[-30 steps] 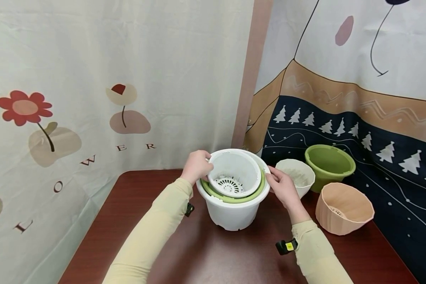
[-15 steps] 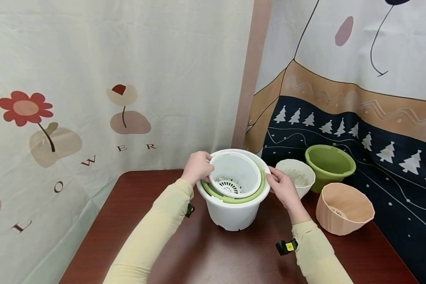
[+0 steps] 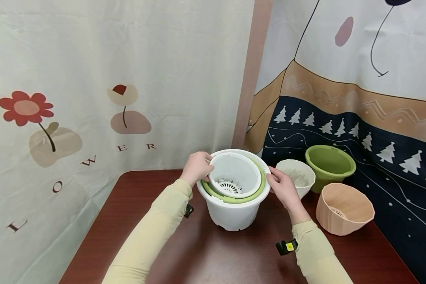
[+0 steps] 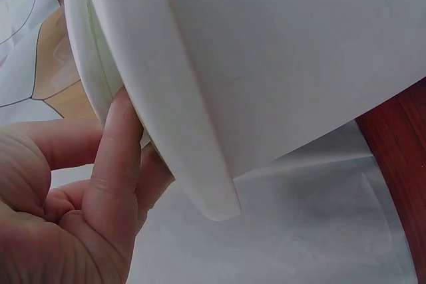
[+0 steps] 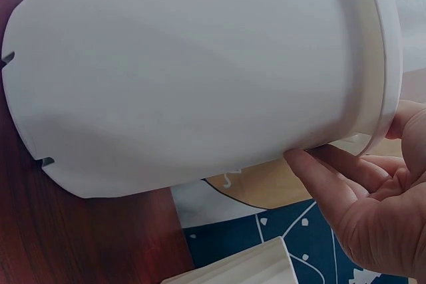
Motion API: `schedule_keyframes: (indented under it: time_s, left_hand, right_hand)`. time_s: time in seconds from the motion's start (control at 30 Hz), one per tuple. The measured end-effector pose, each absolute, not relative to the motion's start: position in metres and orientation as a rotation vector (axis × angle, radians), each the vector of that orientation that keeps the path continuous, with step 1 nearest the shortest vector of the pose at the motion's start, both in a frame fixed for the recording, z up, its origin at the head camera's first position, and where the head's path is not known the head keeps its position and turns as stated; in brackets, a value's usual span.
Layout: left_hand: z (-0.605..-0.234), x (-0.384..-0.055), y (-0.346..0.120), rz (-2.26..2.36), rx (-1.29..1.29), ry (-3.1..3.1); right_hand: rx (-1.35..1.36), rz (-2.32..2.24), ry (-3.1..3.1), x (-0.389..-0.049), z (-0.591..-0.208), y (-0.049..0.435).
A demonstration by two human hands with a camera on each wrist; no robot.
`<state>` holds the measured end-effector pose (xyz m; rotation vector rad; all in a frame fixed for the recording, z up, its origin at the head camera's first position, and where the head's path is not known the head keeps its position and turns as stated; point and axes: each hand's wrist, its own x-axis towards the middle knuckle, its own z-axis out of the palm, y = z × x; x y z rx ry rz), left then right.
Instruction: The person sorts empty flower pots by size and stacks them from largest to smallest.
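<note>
Inside big white pot: green pot, then small white pot, mouth up. At big pot's left, left hand, nearer, pinches small pot's rim; opposite, right hand pinches big pot's rim.

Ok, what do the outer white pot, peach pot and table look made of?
Outer white pot: probably plastic, smooth satin; moulded-looking rim, notched base. Peach pot: likely matte plastic, judging by its thin ridged wall. Table: wood or laminate, semi-gloss; reddish-brown with soft sheen.
</note>
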<state>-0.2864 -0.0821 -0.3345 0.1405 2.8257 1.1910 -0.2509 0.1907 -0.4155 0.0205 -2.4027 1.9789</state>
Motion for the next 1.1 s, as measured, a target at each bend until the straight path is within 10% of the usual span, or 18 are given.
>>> schedule_keyframes:
  time_s: [1.1]
  left_hand:
    - [-0.332,-0.278,-0.109,1.215,0.280,2.994]
  right_hand:
    - [0.006,1.988,-2.403,-0.250,-0.416,0.190]
